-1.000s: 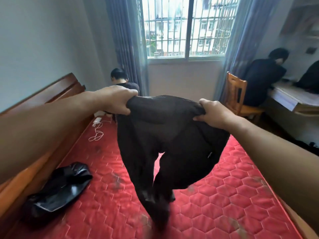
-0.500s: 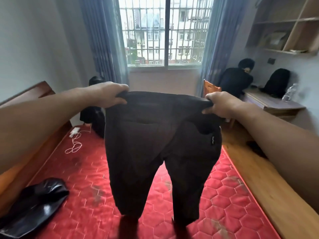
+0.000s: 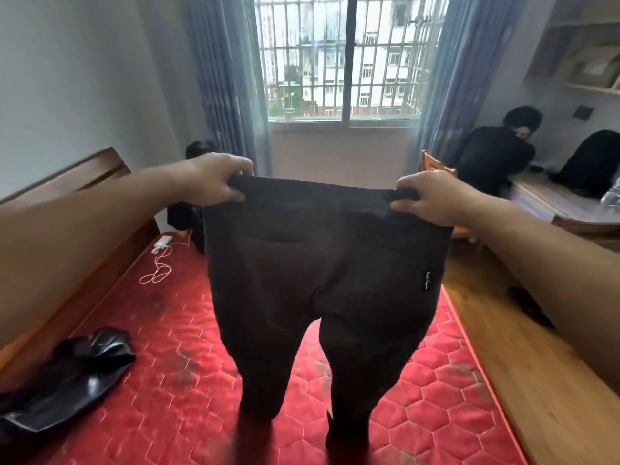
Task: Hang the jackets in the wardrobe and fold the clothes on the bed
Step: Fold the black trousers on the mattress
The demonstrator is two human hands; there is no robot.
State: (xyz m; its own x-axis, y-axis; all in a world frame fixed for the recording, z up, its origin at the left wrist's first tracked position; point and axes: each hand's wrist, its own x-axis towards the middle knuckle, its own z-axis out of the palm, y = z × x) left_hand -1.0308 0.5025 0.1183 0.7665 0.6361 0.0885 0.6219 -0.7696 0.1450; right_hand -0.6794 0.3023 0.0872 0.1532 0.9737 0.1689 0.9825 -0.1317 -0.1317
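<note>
A pair of dark trousers (image 3: 322, 280) hangs in the air over the red quilted mattress (image 3: 161, 380), held up by the waistband with both legs dangling. My left hand (image 3: 214, 179) grips the waistband's left end and my right hand (image 3: 432, 199) grips its right end, stretching it flat. A small label shows on the trousers' right hip. A shiny black jacket (image 3: 63, 377) lies crumpled on the mattress at the near left.
A wooden headboard (image 3: 67, 182) runs along the left. A white charger and cable (image 3: 161, 260) lie at the mattress's far left. One person crouches beyond the bed (image 3: 198, 152); another sits at a desk (image 3: 496, 156) on the right. Wooden floor (image 3: 523, 364) lies right of the bed.
The trousers went from bunched to spread flat by the waistband, lifted higher. My hands moved apart, and the view rose toward the window.
</note>
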